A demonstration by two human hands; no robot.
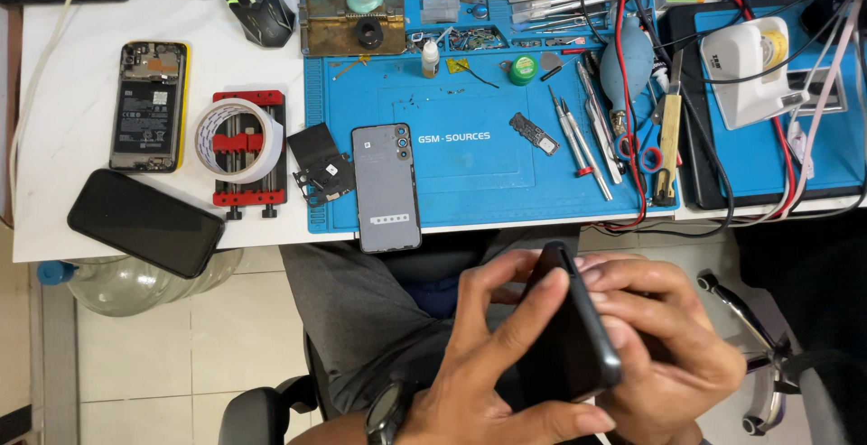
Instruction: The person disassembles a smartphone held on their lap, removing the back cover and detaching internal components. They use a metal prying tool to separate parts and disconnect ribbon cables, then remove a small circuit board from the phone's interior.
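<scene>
Both of my hands hold a black phone (569,328) edge-up over my lap, below the table's front edge. My left hand (492,364) wraps its near side, with fingers curled over the top edge. My right hand (668,337) grips the far side, fingertips pressed on the phone's edge. A dark watch (386,413) sits on my left wrist. On the blue work mat (470,183) above lies a grey phone (386,188), back up, overhanging the table edge.
An opened phone (149,106) with its battery showing, a black phone (144,222), a tape roll on a red clamp (242,143) and a mouse (257,3) lie at left. Tweezers, screwdrivers and a brush (668,138) lie at right. A clear water jug (135,282) stands below.
</scene>
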